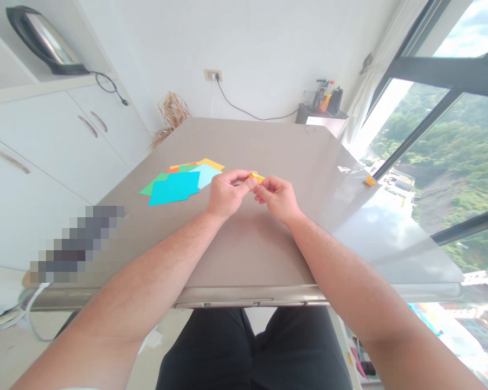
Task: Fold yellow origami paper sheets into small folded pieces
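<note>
A small folded piece of yellow-orange paper (256, 177) is pinched between both hands above the middle of the grey table (268, 244). My left hand (226, 192) grips its left end with thumb and fingers closed. My right hand (277, 196) pinches its right end. Left of the hands, a fanned pile of coloured paper squares (179, 181) lies flat on the table, teal, green, light blue, orange and yellow.
A small folded orange paper piece (370, 180) sits near the table's right edge by the window. White cabinets (44, 157) stand on the left. A wall socket with a cable (212, 75) and a side stand with bottles (323, 111) are behind the table.
</note>
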The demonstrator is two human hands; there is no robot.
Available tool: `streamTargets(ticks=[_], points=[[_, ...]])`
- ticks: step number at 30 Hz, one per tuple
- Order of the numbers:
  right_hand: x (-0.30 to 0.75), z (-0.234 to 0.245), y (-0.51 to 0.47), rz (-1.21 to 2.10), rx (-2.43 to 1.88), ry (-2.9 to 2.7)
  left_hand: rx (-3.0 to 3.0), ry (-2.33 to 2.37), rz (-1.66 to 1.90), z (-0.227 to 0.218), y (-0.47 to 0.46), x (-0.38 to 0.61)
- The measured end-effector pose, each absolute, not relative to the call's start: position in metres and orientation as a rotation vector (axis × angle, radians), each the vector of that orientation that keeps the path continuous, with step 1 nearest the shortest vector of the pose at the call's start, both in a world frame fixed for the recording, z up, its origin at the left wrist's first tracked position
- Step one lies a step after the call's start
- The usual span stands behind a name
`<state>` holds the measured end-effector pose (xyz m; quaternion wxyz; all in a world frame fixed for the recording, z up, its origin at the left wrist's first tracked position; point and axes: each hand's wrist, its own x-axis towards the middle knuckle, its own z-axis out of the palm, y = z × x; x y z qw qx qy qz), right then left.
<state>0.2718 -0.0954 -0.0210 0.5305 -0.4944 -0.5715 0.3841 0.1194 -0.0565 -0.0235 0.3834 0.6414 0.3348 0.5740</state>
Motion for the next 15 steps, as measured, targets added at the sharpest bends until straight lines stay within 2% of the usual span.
streamTargets(ticks=[7,15], points=[[0.2688,-0.0168,-0.1008,0.621,-1.213,-1.283,1.677,1.007,1.529,-0.0209,-0.0579,0.1198],[0.2662,-0.0111,-0.1051,0.669,-1.145,-1.309,1.863,1.071,1.59,-0.0195,-0.0623,0.1209]])
